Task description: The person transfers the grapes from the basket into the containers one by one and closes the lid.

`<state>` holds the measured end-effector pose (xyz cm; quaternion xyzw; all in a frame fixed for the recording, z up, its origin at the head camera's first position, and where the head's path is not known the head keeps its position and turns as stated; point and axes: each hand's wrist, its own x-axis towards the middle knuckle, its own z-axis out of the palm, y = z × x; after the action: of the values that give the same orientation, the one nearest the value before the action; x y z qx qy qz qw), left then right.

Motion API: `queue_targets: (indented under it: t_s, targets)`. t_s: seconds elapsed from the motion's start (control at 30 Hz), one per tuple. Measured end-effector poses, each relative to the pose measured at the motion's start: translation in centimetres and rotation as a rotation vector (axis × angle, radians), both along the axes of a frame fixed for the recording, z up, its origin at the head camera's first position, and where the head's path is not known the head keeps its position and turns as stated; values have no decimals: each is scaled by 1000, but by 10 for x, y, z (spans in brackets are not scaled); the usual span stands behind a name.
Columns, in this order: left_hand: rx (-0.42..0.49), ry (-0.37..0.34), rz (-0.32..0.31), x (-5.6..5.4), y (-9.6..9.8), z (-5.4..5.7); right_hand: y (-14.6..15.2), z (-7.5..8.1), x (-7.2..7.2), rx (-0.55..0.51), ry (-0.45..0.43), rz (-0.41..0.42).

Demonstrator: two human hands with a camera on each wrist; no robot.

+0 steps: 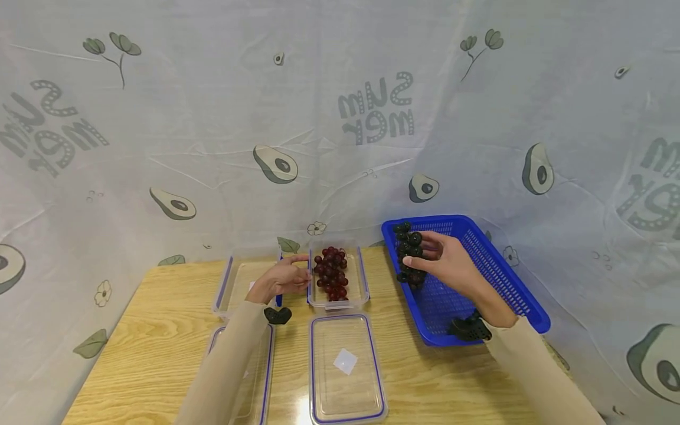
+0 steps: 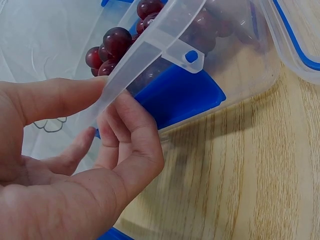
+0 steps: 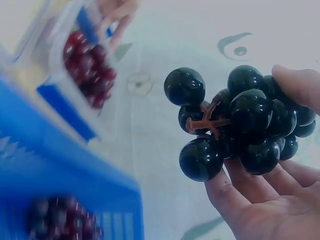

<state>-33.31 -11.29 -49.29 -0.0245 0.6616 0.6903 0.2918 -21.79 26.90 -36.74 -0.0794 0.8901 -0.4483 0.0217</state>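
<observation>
My right hand (image 1: 448, 260) grips a bunch of black grapes (image 1: 411, 245) over the left rim of a blue basket (image 1: 504, 265). In the right wrist view, the black grapes (image 3: 250, 112) show a brown stem, with thumb on one side and fingers beneath. My left hand (image 1: 287, 277) pinches the left rim of a clear plastic container (image 1: 365, 277), as the left wrist view of that hand (image 2: 90, 145) shows. A bunch of red grapes (image 1: 330, 274) lies inside this container. Its blue side flap (image 2: 182, 95) hangs down near my fingers.
A second clear container (image 1: 239, 280) stands left of the first. Two clear lids with blue seals, the right lid (image 1: 347, 336) and the left lid (image 1: 257, 372), lie in front. Another dark red bunch of grapes (image 3: 62, 220) sits in the basket. A patterned curtain (image 1: 340, 118) hangs behind the table.
</observation>
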Motion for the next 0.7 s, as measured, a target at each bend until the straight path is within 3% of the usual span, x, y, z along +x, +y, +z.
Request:
queue_targets:
  t_s: [0.43,0.7]
  targets:
    - [18,-3,-6,-1,-2,-1,-57,-14,-49,-233,-116,42]
    - [23,-17,-2,-3,-2,-2,-80,-32,-79,-315,-196,-1]
